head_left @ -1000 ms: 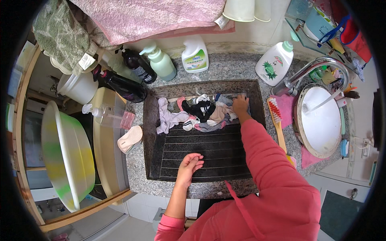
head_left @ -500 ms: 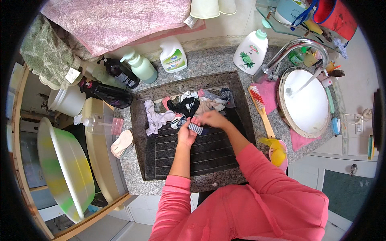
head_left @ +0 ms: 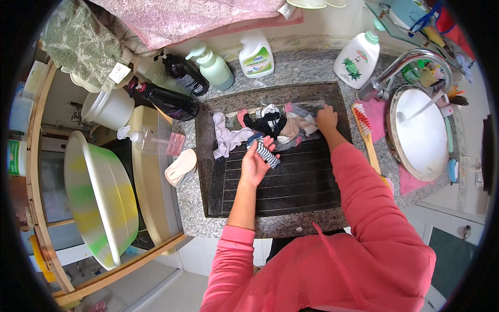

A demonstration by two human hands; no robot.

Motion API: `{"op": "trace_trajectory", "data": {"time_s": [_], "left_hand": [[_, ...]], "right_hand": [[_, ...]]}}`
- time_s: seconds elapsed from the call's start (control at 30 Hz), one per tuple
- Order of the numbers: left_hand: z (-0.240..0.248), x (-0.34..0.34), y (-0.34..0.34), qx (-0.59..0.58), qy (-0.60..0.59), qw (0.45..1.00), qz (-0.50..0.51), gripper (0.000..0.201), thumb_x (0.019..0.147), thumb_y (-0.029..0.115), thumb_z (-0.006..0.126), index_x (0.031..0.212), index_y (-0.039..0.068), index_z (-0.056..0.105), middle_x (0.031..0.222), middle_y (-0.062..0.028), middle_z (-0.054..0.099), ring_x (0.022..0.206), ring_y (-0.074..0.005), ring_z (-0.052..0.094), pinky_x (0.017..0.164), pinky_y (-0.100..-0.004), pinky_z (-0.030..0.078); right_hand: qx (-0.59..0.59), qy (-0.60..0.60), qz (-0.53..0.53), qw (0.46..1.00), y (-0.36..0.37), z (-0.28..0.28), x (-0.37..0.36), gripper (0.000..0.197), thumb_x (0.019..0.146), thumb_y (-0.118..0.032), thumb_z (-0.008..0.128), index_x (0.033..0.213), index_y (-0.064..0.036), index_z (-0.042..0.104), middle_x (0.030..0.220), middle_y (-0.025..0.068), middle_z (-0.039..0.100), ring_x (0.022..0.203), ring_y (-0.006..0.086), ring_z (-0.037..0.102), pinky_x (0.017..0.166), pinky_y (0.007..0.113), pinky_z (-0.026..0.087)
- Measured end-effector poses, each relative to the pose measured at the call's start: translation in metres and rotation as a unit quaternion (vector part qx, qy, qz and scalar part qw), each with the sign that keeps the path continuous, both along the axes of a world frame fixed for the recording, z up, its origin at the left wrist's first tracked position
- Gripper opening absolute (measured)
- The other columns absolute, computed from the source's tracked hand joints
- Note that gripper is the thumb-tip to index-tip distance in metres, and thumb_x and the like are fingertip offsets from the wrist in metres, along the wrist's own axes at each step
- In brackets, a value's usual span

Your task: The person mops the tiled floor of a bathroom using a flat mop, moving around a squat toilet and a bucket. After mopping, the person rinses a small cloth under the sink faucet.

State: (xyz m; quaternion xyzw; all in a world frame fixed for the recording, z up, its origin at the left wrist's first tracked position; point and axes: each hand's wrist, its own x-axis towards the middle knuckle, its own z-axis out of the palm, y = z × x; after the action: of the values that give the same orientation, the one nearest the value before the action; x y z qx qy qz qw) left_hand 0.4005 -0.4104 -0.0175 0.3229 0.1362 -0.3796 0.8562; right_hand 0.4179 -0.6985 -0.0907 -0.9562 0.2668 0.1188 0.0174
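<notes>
My left hand [head_left: 252, 167], palm up, holds a navy-and-white striped sock [head_left: 266, 154] with its fingers curled round it. The sock hangs over the lower middle of the dark stone washing basin [head_left: 270, 203]. At the right end of a heap of small laundry, my right hand [head_left: 327, 120] is closed over the cloth there; its fingertips and what they grip are mostly hidden. In the heap lie a white-lilac sock [head_left: 226, 136], a black one [head_left: 267, 124] and a beige one [head_left: 293, 126], with other grey and pink pieces among them.
Right of the basin are a red-and-white bristled brush [head_left: 365, 132] and a round white sink [head_left: 423, 125] under a running chrome faucet [head_left: 416, 54]. Bottles, including a green pump bottle [head_left: 215, 70], line the back. Insoles [head_left: 181, 167] lie left; a large plastic tub [head_left: 99, 208] leans beyond.
My right hand has moved from beside the left hand out to the heap's right end. The striped sock stays in my left hand, now more tilted. The whole view has shifted.
</notes>
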Motion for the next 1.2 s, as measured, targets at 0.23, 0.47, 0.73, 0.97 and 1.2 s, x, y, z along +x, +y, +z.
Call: {"op": "trace_trajectory", "data": {"time_s": [0.23, 0.47, 0.73, 0.97, 1.2], "left_hand": [[0.003, 0.006, -0.044, -0.028, -0.001, 0.999, -0.023, 0.041, 0.091, 0.035, 0.040, 0.125, 0.013, 0.044, 0.117, -0.0081, 0.055, 0.102, -0.0246, 0.053, 0.091, -0.0543, 0.039], [0.041, 0.006, -0.091, -0.146, 0.010, 0.989, -0.024, 0.038, 0.093, 0.037, 0.042, 0.111, 0.006, 0.052, 0.107, -0.0088, 0.060, 0.099, -0.0226, 0.056, 0.091, -0.0354, 0.042], [0.077, -0.011, -0.125, -0.154, -0.037, 0.977, -0.142, 0.036, 0.092, 0.034, 0.047, 0.113, 0.005, 0.050, 0.120, -0.0081, 0.052, 0.110, -0.0253, 0.049, 0.097, -0.0401, 0.038], [0.034, -0.019, -0.097, 0.002, -0.068, 0.983, -0.173, 0.035, 0.091, 0.026, 0.049, 0.120, 0.006, 0.046, 0.122, -0.0109, 0.051, 0.109, -0.0253, 0.051, 0.095, -0.0383, 0.042], [-0.028, -0.019, -0.049, 0.088, 0.013, 0.992, -0.089, 0.030, 0.090, 0.022, 0.050, 0.115, 0.006, 0.050, 0.114, -0.0108, 0.056, 0.102, -0.0229, 0.056, 0.087, -0.0350, 0.047]], "right_hand": [[0.384, -0.262, 0.063, 0.883, 0.018, 0.087, -0.004, 0.026, 0.082, -0.026, 0.061, 0.085, -0.0016, 0.054, 0.072, 0.0134, 0.056, 0.065, 0.0238, 0.053, 0.063, 0.034, 0.043], [0.487, -0.290, 0.162, 0.808, 0.051, 0.120, -0.050, 0.042, 0.082, -0.022, 0.062, 0.117, -0.0020, 0.051, 0.113, 0.0137, 0.055, 0.102, 0.0238, 0.052, 0.089, 0.032, 0.041], [0.267, -0.440, 0.162, 0.842, 0.007, 0.160, -0.098, 0.046, 0.073, -0.006, 0.060, 0.118, -0.0032, 0.052, 0.104, 0.0193, 0.060, 0.089, 0.0270, 0.063, 0.081, 0.035, 0.048], [0.207, -0.473, -0.246, 0.820, -0.134, 0.216, -0.195, 0.047, 0.074, -0.009, 0.058, 0.119, 0.0011, 0.049, 0.091, 0.0169, 0.062, 0.067, 0.0226, 0.064, 0.064, 0.032, 0.051], [0.195, -0.383, -0.055, 0.901, -0.058, 0.216, -0.137, 0.040, 0.076, -0.012, 0.055, 0.115, -0.0039, 0.054, 0.110, 0.0199, 0.057, 0.102, 0.0346, 0.055, 0.091, 0.037, 0.042]]}}
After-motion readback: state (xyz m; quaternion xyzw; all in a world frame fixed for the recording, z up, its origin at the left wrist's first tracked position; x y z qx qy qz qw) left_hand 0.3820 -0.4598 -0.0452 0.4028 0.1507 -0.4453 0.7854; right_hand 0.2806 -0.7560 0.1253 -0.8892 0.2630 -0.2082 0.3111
